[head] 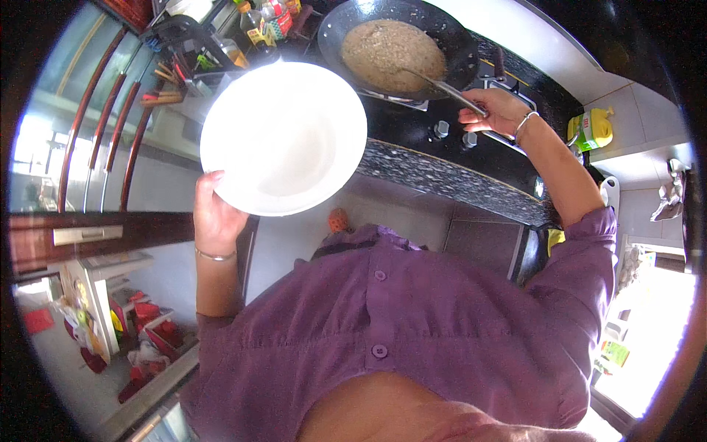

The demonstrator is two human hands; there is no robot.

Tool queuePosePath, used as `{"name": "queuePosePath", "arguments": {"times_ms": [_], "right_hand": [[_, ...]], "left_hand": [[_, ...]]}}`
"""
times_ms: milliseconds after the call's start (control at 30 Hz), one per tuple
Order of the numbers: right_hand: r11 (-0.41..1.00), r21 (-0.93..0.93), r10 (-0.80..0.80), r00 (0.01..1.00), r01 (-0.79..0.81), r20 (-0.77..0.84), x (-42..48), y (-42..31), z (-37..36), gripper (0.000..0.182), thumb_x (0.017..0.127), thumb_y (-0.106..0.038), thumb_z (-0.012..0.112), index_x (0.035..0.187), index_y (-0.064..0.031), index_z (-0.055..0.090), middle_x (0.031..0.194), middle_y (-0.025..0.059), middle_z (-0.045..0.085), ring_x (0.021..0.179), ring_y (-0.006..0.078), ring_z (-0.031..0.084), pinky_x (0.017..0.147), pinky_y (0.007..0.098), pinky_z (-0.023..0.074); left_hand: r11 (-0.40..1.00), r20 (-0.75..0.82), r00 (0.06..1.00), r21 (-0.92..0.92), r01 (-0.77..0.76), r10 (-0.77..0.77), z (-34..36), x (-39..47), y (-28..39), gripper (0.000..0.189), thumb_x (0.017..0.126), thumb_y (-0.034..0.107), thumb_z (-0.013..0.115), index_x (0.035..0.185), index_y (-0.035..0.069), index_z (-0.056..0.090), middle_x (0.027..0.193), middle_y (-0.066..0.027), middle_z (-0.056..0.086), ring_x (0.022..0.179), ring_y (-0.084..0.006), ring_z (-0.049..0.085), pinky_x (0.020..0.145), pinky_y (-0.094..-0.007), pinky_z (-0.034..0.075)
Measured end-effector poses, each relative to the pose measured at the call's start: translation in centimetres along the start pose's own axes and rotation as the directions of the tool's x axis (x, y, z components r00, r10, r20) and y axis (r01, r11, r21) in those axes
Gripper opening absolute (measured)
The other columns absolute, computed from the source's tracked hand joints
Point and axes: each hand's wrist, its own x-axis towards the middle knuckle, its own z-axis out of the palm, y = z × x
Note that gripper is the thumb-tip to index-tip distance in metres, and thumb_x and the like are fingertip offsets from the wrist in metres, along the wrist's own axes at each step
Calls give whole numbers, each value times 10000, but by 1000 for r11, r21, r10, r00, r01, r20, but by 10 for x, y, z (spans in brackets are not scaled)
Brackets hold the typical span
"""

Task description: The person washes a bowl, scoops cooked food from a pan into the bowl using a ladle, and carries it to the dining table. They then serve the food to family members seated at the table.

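My left hand (215, 212) grips the rim of a white bowl (284, 138), which is tilted so that its inside faces up towards me. Nothing shows in the bowl, though bright light washes out part of it. Around the metal handle of a cooking utensil (455, 95) my right hand (491, 113) is closed. The utensil's head dips into a thick, brownish, lumpy food (395, 52) and is hidden there. This food fills the bottom of a dark wok (334, 36) on the gas stove, beyond the bowl and to its right.
Two stove knobs (441, 130) face me below the wok. A speckled stone counter edge (442, 179) runs along the front. Bottles, one a sauce bottle (255, 30), stand behind the bowl at the left. On the right is a yellow pump bottle (594, 130). Sliding glass-panelled doors (160, 132) line the left.
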Motion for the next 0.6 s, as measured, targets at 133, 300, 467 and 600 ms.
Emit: {"name": "queuePosePath", "arguments": {"times_ms": [133, 300, 467, 600], "right_hand": [[976, 93, 183, 971, -198, 156, 26, -28, 32, 216, 878, -230, 550, 792, -32, 543, 591, 21, 508, 409, 46, 445, 307, 162, 352], [992, 41, 111, 988, -116, 110, 42, -19, 43, 198, 870, -189, 555, 752, -47, 484, 535, -16, 416, 354, 44, 348, 289, 190, 278], [971, -235, -41, 999, 47, 30, 27, 1, 29, 215, 870, -148, 537, 714, -68, 413, 496, -24, 384, 321, 57, 327, 285, 226, 254], [975, -213, -61, 998, 65, 24, 9, 3, 21, 199, 885, -159, 524, 742, -77, 412, 519, -27, 387, 318, 49, 332, 275, 213, 230]], "left_hand": [[1000, 40, 999, -1, 20, -20, -10, 32, 28, 577, 805, 293, 522, 1270, -24, 393, 1228, -163, 502, 1131, -294, 497, 959, -433, 406], [998, 16, 998, -7, 60, -60, -4, 69, 42, 466, 844, 303, 494, 1194, -2, 458, 1156, -136, 550, 1084, -253, 527, 880, -414, 457], [992, -33, 998, 116, 59, -56, 9, 102, 44, 501, 839, 372, 508, 1217, 51, 437, 1156, -138, 548, 1026, -270, 568, 752, -396, 525], [972, 3, 998, 226, 68, -70, 10, 140, 43, 525, 825, 400, 525, 1226, 72, 437, 1179, -129, 534, 1080, -274, 528, 811, -415, 485]]}}
